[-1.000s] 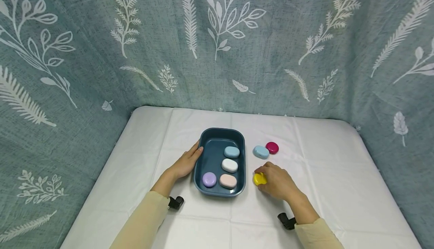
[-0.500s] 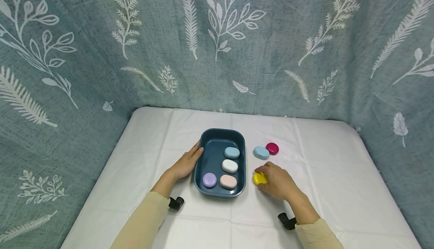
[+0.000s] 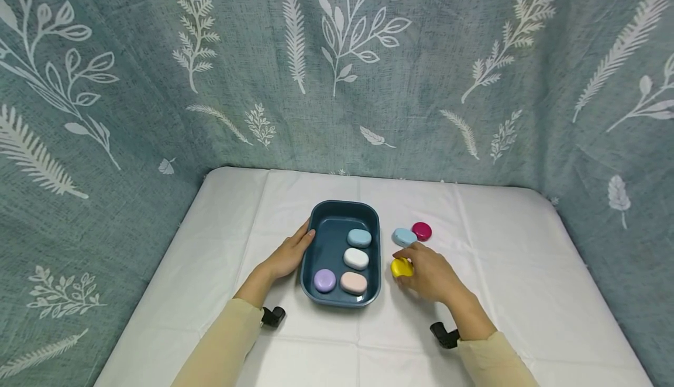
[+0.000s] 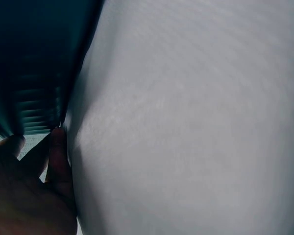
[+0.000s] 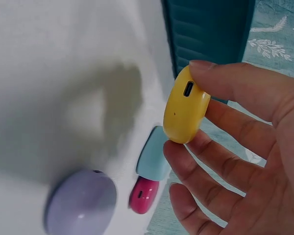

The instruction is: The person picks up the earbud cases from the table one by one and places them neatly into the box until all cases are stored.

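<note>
In the head view, my right hand (image 3: 433,273) pinches a yellow earbud case (image 5: 186,107) just right of the tray. A charging port shows on its rim in the right wrist view, and its shadow lies apart on the cloth. My left hand (image 3: 285,256) rests against the left wall of the dark blue tray (image 3: 304,258), fingers fairly straight along it. Inside the tray's lower and right parts lie a purple case (image 3: 325,280), a pink case (image 3: 353,283), a white case (image 3: 356,259) and a light blue case (image 3: 359,238).
Beyond my right hand, another light blue case (image 3: 403,236) touches a crimson case (image 3: 422,231) on the white cloth (image 3: 505,258). A second purple case (image 5: 83,203) lies on the cloth, hidden from the head view. A leaf-patterned curtain (image 3: 421,141) stands behind the table.
My right hand has risen slightly and shifted away from me, carrying the yellow earbud case with it. The left hand and the tray stay where they were.
</note>
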Tool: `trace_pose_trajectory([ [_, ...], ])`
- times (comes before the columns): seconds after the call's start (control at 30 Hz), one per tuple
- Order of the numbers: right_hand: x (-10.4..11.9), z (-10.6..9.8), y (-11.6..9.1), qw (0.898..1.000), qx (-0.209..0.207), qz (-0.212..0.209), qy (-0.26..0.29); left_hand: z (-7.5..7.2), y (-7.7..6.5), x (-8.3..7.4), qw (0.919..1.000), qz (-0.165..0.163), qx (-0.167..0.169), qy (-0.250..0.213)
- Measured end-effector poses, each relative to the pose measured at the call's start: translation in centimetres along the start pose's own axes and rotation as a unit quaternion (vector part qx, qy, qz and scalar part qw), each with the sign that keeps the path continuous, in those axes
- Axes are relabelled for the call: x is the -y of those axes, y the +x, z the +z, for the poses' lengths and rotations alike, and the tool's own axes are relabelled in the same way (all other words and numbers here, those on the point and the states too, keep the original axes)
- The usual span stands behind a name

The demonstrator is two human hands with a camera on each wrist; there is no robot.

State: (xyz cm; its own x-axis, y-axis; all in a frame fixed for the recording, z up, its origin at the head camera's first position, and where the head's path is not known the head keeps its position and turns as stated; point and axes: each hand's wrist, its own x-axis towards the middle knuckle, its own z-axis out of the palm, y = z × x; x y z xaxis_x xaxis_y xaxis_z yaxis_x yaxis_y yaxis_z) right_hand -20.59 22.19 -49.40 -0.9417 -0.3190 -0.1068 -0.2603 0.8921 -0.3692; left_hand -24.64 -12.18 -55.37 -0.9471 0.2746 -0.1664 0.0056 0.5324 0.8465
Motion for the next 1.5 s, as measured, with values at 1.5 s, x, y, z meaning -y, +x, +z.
trace_pose_trajectory([
  [1.5,5.4,-3.8,2.6,0.997,-0.020,-0.071,0.002,-0.1,0.0,-0.1,1.0000,0.005,0.000,-0.004],
])
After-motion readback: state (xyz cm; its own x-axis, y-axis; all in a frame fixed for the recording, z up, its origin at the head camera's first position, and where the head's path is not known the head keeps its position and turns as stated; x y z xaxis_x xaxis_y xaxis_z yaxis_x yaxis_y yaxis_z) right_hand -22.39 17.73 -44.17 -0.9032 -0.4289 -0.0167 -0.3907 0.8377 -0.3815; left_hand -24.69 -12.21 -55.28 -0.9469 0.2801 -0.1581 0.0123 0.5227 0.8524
